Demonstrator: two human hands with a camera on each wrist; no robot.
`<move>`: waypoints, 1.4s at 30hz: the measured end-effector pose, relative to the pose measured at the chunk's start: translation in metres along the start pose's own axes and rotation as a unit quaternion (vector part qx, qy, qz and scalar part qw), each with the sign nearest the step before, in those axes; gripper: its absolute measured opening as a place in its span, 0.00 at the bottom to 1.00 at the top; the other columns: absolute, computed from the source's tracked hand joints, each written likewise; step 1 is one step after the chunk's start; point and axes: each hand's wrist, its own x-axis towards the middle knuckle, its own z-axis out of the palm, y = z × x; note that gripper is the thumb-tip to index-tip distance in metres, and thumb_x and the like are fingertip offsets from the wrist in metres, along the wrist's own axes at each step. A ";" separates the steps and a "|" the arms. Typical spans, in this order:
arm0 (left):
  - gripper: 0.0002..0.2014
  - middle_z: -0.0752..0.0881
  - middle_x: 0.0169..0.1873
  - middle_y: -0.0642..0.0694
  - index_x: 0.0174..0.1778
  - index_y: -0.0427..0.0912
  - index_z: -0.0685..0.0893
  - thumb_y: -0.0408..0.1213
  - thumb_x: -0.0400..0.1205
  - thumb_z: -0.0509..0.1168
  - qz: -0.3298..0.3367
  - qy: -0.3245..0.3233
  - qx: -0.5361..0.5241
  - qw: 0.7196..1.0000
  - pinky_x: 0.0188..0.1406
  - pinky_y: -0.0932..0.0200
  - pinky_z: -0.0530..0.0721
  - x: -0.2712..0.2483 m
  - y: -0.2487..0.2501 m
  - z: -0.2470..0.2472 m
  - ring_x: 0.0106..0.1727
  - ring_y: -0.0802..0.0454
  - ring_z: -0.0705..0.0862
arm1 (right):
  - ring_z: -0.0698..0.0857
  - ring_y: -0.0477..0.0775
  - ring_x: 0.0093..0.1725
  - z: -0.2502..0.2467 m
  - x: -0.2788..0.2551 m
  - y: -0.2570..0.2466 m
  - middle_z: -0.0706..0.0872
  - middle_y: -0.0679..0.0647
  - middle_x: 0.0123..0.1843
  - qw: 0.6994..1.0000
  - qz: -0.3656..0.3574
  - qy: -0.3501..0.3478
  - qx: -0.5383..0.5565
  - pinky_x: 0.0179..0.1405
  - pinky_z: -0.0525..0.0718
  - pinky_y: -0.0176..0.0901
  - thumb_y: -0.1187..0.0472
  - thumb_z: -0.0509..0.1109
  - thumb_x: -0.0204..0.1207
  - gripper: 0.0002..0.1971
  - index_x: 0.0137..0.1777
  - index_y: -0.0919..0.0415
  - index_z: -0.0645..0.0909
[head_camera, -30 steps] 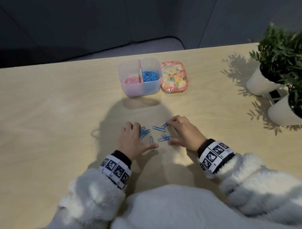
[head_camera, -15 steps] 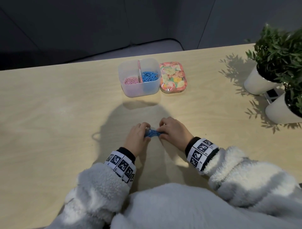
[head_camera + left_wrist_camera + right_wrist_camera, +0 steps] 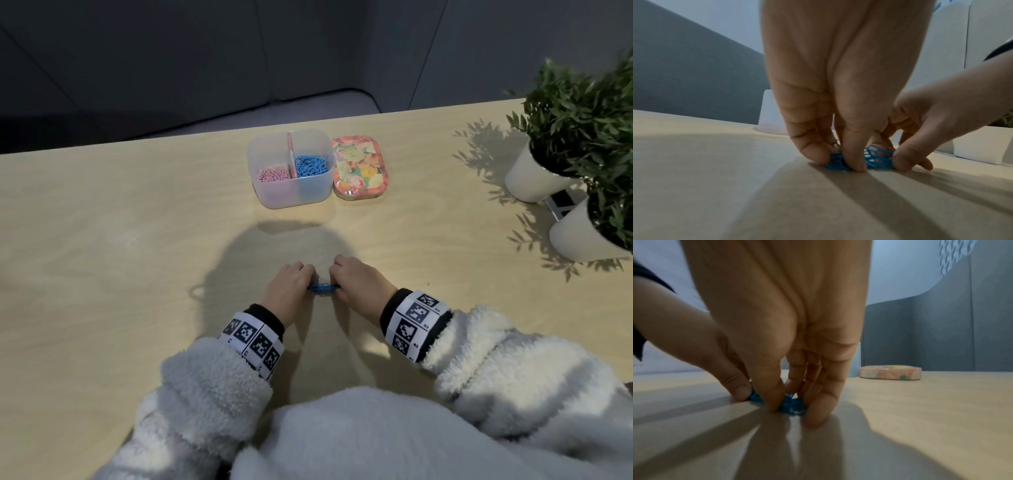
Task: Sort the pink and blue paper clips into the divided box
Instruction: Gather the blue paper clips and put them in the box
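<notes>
A small bunch of blue paper clips [image 3: 322, 288] lies on the wooden table close in front of me, squeezed between both hands. My left hand [image 3: 306, 282] pinches its left end with thumb and curled fingers [image 3: 813, 154]. Pinching the right end the same way is my right hand [image 3: 337, 281], its fingers [image 3: 822, 410] touching the table. The blue paper clips [image 3: 877, 155] show as a tangled heap between the thumbs. Further back stands the translucent divided box [image 3: 274, 200], with pink clips [image 3: 272, 173] in its left half and blue clips [image 3: 311, 166] in its right half.
A floral lid [image 3: 361, 168] lies flat just right of the box. Two white pots with green plants [image 3: 534, 178] [image 3: 582, 236] stand at the table's right edge. The table's far edge runs behind the box.
A second ago several blue clips lay spread between my hands. Both hands have swept them together into one bunch and now pinch it from either side.
</notes>
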 end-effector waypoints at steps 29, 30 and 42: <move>0.08 0.82 0.55 0.35 0.56 0.33 0.77 0.27 0.83 0.57 -0.002 0.037 -0.008 0.999 0.55 0.50 0.76 0.046 -0.001 -0.069 0.56 0.38 0.80 | 0.74 0.49 0.23 -0.005 -0.022 0.064 0.75 0.58 0.33 0.777 0.159 0.108 0.599 0.22 0.72 0.32 0.78 0.56 0.78 0.10 0.52 0.71 0.78; 0.08 0.82 0.54 0.34 0.55 0.32 0.77 0.27 0.82 0.57 -0.001 0.066 -0.010 0.998 0.54 0.50 0.76 0.057 0.001 -0.080 0.56 0.37 0.80 | 0.74 0.46 0.20 -0.006 -0.023 0.066 0.74 0.57 0.31 0.743 0.180 0.111 0.635 0.20 0.72 0.34 0.78 0.54 0.77 0.11 0.47 0.69 0.78; 0.11 0.82 0.54 0.31 0.50 0.30 0.79 0.36 0.79 0.66 -0.144 0.142 -0.030 0.979 0.48 0.47 0.78 0.145 0.017 -0.125 0.57 0.32 0.81 | 0.76 0.44 0.27 0.004 -0.032 0.073 0.79 0.52 0.29 0.930 0.110 0.085 0.340 0.38 0.77 0.41 0.65 0.56 0.83 0.12 0.49 0.65 0.82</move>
